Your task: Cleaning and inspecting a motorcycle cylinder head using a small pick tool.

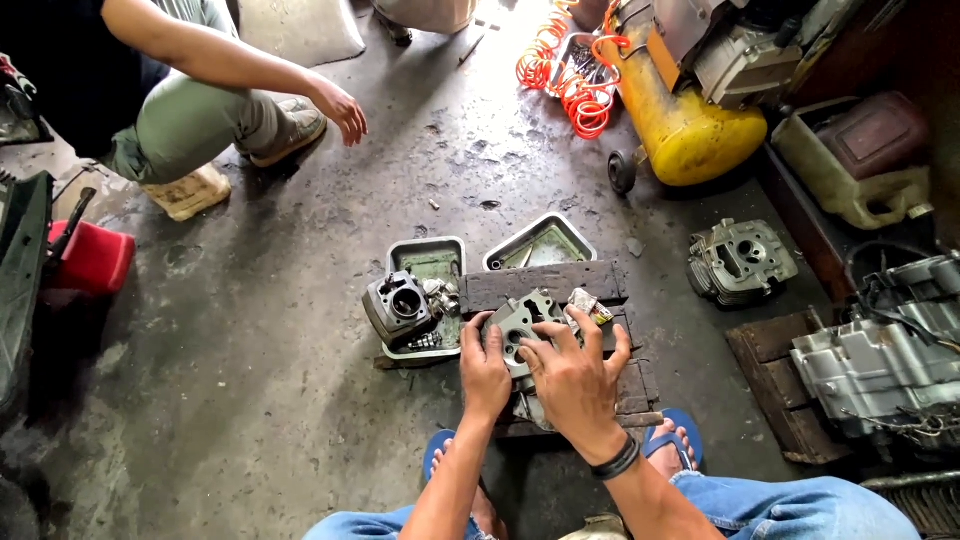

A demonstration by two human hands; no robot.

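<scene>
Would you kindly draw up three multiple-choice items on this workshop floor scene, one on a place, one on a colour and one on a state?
1. Where does the metal engine part under the person's hands lie?
A. on a wooden pallet
B. inside a metal tray
C. on the yellow tank

2. What colour is the coiled hose at the top?
A. blue
B. orange
C. black

3. How is the left hand placed?
A. raised in the air
B. resting on the engine part
C. holding a hammer

Answers:
1 A, the part sits on the wooden pallet.
2 B, the coils are bright orange.
3 B, both it and the right hand lie on the part.
</scene>
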